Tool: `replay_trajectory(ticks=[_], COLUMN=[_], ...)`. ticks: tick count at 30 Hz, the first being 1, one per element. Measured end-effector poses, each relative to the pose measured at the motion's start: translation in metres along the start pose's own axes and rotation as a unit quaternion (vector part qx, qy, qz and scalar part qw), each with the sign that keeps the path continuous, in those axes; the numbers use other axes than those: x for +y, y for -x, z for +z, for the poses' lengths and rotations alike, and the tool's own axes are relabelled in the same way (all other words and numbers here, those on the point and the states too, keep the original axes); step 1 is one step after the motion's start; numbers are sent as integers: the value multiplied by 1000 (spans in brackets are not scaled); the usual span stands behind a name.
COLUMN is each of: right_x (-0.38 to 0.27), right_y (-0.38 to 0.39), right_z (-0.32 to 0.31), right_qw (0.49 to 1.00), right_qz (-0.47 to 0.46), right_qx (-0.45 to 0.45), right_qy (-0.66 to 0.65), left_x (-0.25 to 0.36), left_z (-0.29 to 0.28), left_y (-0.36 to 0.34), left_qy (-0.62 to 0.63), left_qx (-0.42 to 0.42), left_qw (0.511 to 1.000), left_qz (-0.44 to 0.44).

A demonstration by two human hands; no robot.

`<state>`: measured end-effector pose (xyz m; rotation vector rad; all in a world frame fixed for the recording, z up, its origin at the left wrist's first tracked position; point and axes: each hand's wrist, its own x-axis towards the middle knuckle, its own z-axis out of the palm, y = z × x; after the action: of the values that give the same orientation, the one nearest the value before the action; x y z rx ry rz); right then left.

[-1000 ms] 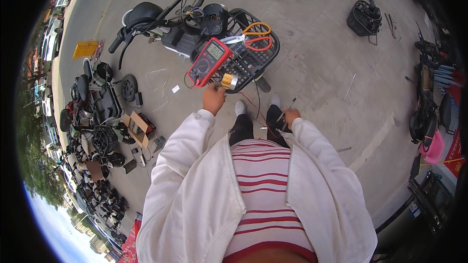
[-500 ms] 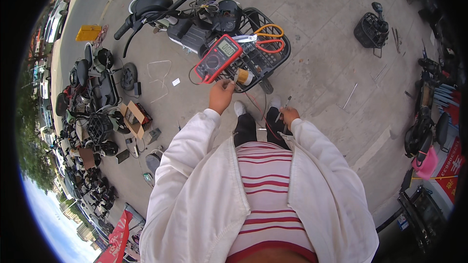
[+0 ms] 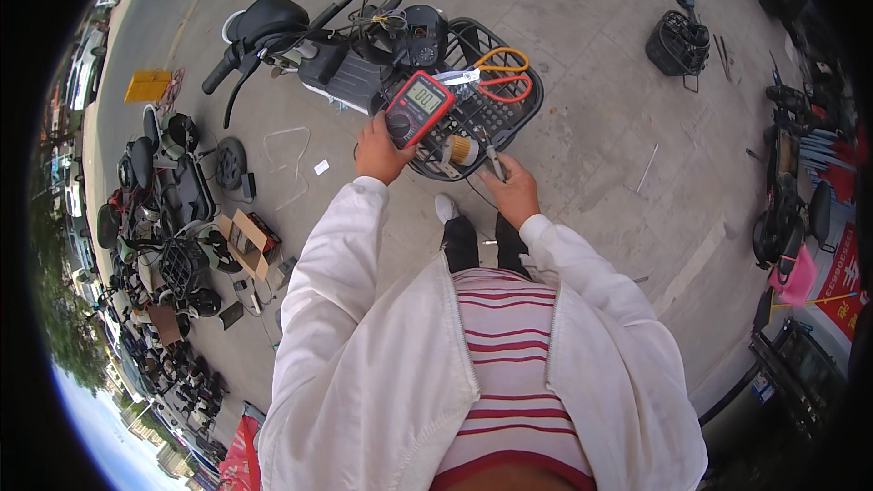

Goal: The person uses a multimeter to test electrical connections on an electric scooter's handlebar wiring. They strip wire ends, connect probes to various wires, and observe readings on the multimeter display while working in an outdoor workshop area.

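Observation:
My left hand (image 3: 380,150) is closed on the lower end of a red and black multimeter (image 3: 420,109) with a lit grey display. The meter rests at the near left side of a black wire basket (image 3: 536,109). My right hand (image 3: 514,189) grips a slim grey pen-shaped tool (image 3: 494,164), its dark tip pointing away from me over the basket's near edge. Between my hands lies a yellow-brown roll (image 3: 463,150). Scissors (image 3: 500,86) with one yellow and one orange handle lie across the basket, beyond the roll. Small parts below them are hard to make out.
The basket belongs to an electric scooter (image 3: 341,73) with its handlebar to the far left. More scooters (image 3: 186,245) and an open cardboard box (image 3: 247,241) stand at left. A second basket (image 3: 677,41) sits on the paving at far right, and a metal rod (image 3: 647,168) lies nearer.
My left hand has gone from beside the roll to the multimeter, which is now turned more upright. My right hand has risen from near my leg to the basket with the tool.

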<state>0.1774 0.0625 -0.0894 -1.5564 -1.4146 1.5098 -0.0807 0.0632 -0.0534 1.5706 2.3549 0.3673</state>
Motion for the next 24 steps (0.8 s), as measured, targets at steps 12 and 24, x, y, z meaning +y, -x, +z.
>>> replay_trajectory(ticks=[12,24], right_x=[-51,-50], right_y=[-27,-23], right_z=[40,2], right_qw=[962,976], right_qz=[9,-33], right_qx=[-58,-146], right_qy=[268,159], left_x=[-28,-27], left_z=[-16,-11], left_y=[26,24], left_qy=[382,493], left_qx=[-24,60], left_qw=[921,844], left_qz=[-78,-200])
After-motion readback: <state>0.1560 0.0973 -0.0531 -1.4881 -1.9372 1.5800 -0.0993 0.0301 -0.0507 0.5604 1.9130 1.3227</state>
